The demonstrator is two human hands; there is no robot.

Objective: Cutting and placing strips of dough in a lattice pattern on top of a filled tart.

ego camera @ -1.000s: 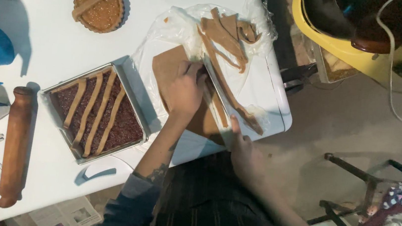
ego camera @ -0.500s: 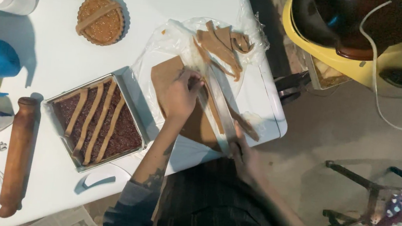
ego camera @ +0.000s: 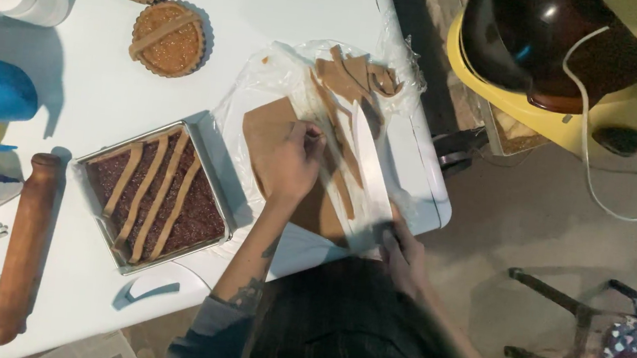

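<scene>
A flat brown dough sheet [ego camera: 268,130] lies on clear plastic film [ego camera: 266,79] on the white table [ego camera: 289,10]. A long white ruler [ego camera: 367,168] lies across the dough, running away from me. My left hand [ego camera: 288,164] rests on the dough just left of the ruler, fingers curled and pinched at the ruler's edge; whether it holds anything is hidden. My right hand [ego camera: 406,247] grips the near end of the ruler at the table's edge. Cut dough strips and scraps [ego camera: 357,76] are piled at the far end of the film.
A square metal tray [ego camera: 211,183] of dark filling with several dough strips sits left of the dough. Two round tarts [ego camera: 168,37] stand further back. A wooden rolling pin [ego camera: 23,250] lies at the left. A yellow bin [ego camera: 501,95] stands right of the table.
My left hand has slid a little nearer to me along the ruler. My right hand stays on the ruler's near end.
</scene>
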